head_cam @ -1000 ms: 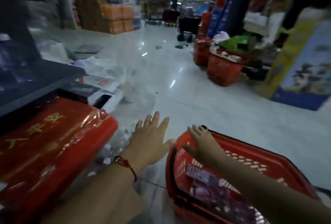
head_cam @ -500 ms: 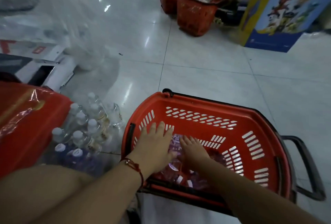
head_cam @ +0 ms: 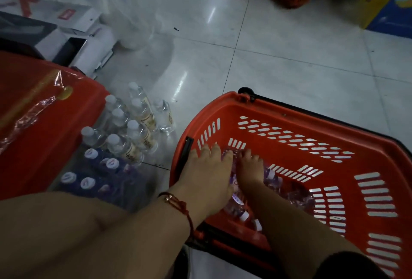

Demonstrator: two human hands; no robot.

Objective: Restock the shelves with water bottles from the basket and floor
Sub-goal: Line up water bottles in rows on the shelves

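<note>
Head view: both hands are being held down inside the red basket (head_cam: pixel 289 120), the left hand (head_cam: pixel 207 173) and right hand (head_cam: pixel 250 170) lying on purple-labelled water bottles (head_cam: pixel 274 181). Whether fingers are being curled round a bottle cannot be told, perhaps just resting. More bottles (head_cam: pixel 133 127) are being kept upright on the floor (head_cam: pixel 289 55) just left.
</note>
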